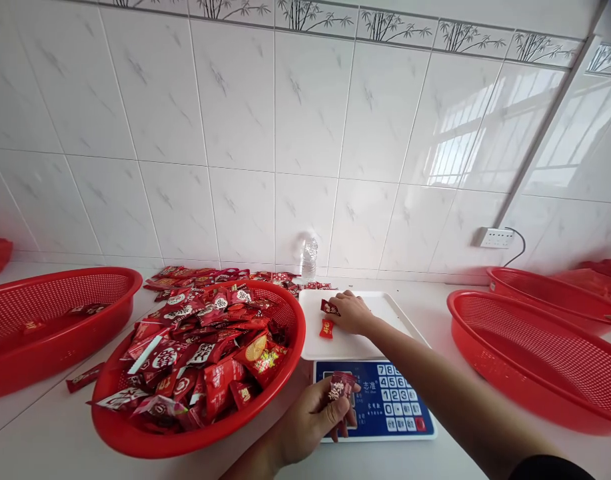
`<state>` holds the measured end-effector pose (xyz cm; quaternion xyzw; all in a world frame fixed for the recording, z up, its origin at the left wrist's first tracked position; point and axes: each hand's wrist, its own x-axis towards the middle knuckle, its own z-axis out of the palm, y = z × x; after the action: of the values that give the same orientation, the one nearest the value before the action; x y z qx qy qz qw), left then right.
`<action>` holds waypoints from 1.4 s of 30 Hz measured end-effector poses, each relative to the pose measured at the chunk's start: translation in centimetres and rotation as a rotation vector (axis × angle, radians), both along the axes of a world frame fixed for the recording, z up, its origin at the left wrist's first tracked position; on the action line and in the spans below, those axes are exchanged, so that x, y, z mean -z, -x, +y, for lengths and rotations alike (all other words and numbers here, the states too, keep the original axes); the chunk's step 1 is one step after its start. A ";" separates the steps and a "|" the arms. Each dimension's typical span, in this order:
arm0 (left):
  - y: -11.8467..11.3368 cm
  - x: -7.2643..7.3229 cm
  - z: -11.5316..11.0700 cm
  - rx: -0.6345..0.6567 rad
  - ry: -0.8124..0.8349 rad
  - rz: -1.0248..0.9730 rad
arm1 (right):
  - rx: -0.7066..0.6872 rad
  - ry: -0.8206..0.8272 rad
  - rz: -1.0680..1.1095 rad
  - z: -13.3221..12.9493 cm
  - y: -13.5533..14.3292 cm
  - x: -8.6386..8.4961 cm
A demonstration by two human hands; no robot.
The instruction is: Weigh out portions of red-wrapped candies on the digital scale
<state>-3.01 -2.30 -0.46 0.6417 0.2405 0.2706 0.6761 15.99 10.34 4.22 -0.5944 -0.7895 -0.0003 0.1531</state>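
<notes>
In the head view my left hand [318,417] is closed on a dark red candy packet [341,385] above the left part of the scale's blue keypad panel [370,421]. My right hand [349,312] reaches over the white scale tray [312,347], its fingers at a small dark red packet [330,307] at the tray's left side. Just below that packet, a bright red candy [326,329] lies on the tray. To the left stands a red basket [299,337] heaped with red packets [205,353].
Loose packets [185,273] lie behind the full basket, and one [84,378] left of it. A plastic bottle [309,259] stands by the tiled wall. Another red basket [60,327] is at far left; more baskets [540,353] stand at right. A socket [496,238] is on the wall.
</notes>
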 end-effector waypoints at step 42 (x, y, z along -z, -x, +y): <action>0.1 0.6 -0.1 0.046 0.004 0.009 | -0.310 -0.055 -0.039 -5.0 -0.4 0.4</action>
<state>-3.11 -2.42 -1.03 0.6469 0.2292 0.2514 0.6825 16.44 5.30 3.84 -0.4608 -0.8743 -0.0099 0.1524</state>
